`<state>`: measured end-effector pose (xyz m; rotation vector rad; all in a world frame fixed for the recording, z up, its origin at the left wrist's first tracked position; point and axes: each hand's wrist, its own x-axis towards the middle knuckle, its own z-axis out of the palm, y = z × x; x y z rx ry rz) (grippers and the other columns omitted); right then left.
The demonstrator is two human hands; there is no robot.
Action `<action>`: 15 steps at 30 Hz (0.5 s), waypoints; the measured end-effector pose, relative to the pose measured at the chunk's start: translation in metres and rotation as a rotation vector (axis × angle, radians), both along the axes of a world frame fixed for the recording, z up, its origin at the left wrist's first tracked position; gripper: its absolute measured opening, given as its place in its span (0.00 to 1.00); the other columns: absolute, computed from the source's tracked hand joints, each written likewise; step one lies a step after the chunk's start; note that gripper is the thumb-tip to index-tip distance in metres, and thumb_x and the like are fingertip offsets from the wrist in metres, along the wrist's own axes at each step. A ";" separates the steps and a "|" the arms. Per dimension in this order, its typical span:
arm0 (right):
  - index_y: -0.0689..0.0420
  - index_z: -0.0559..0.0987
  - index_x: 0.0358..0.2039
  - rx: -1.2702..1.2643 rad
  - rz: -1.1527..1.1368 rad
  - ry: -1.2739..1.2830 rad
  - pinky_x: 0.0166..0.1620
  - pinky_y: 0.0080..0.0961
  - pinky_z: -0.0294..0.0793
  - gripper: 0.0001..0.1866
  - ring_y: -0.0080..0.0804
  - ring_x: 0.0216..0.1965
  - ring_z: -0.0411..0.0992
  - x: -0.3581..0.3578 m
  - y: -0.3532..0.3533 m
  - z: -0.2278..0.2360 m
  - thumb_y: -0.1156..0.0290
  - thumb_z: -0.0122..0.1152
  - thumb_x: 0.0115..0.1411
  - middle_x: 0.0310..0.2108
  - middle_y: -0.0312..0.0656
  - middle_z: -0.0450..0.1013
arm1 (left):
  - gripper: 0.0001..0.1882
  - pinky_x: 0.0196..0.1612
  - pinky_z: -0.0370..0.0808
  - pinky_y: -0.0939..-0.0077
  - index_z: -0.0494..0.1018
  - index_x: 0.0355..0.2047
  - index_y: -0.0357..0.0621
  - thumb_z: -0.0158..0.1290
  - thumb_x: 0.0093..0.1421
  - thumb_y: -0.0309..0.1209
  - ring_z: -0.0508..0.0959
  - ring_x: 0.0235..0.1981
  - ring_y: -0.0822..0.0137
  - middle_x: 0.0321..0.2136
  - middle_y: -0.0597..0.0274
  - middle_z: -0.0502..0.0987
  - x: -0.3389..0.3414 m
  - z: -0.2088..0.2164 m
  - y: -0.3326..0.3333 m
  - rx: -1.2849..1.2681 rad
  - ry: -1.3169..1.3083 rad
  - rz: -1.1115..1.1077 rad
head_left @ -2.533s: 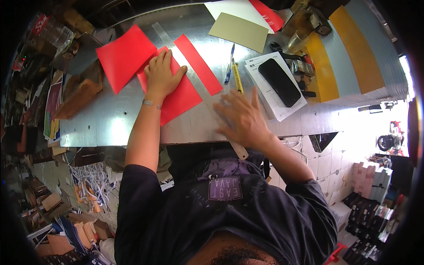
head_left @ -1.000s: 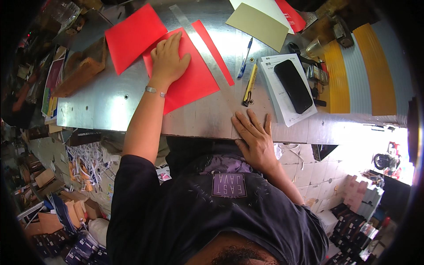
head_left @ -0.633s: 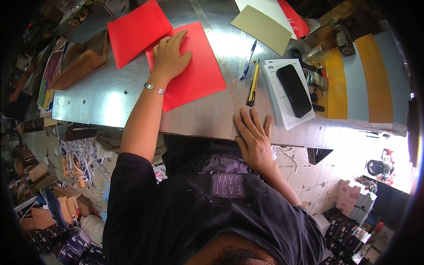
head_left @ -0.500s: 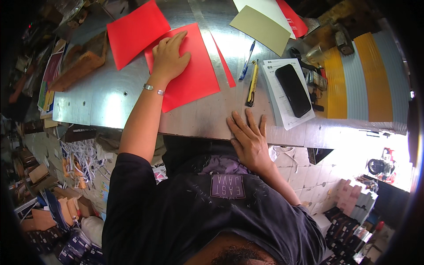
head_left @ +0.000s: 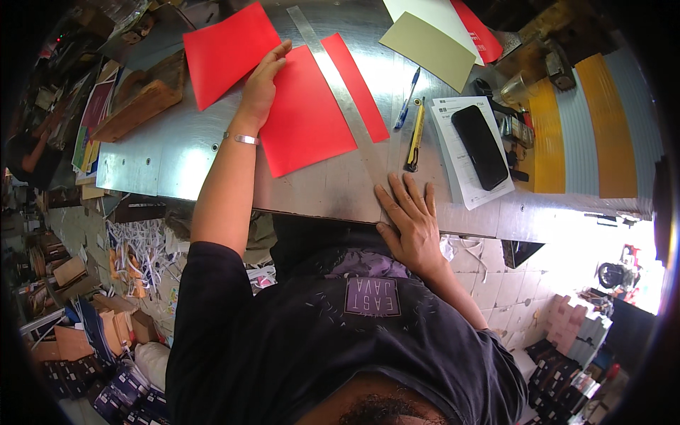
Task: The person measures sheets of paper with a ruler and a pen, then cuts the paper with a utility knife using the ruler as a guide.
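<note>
My left hand rests on its edge at the left side of a red sheet, fingers stretched out and holding nothing. A second red sheet lies just beyond it to the left. Along the right edge of the nearer sheet runs a long flat metallic strip, like a steel ruler. A narrow red strip of paper lies on its other side. My right hand lies flat on the table's front edge with fingers spread. Beyond its fingertips are a yellow utility knife and a blue pen.
To the right, a black phone sits on white printed papers. An olive sheet lies at the back. A wooden tray-like block stands at the left of the metal table. Yellow and grey stacks fill the right end.
My left hand has gone from lying on the red sheet to its left edge. The sheet has shifted left, uncovering more of the metallic strip and narrow red strip. My right hand stays flat.
</note>
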<state>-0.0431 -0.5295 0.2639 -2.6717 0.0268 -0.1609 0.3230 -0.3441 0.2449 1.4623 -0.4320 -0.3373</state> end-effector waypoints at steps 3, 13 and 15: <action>0.50 0.75 0.73 -0.005 -0.005 -0.001 0.79 0.71 0.41 0.38 0.58 0.80 0.56 -0.001 0.000 -0.002 0.62 0.73 0.61 0.77 0.49 0.65 | 0.31 0.79 0.57 0.70 0.66 0.76 0.40 0.51 0.76 0.36 0.67 0.76 0.64 0.73 0.56 0.71 -0.007 0.003 -0.005 0.077 -0.030 -0.009; 0.49 0.76 0.72 -0.031 0.056 -0.007 0.78 0.76 0.41 0.39 0.58 0.80 0.54 0.007 0.002 -0.001 0.62 0.75 0.59 0.77 0.42 0.66 | 0.55 0.78 0.56 0.49 0.72 0.74 0.50 0.74 0.51 0.64 0.64 0.78 0.54 0.74 0.57 0.70 -0.019 -0.011 -0.019 0.948 -0.776 0.036; 0.48 0.76 0.72 -0.023 0.056 -0.010 0.79 0.75 0.41 0.40 0.57 0.80 0.55 0.006 0.000 0.000 0.61 0.75 0.58 0.77 0.42 0.65 | 0.55 0.78 0.56 0.49 0.72 0.74 0.50 0.74 0.51 0.64 0.63 0.78 0.54 0.75 0.57 0.70 -0.021 -0.009 -0.020 0.961 -0.782 0.041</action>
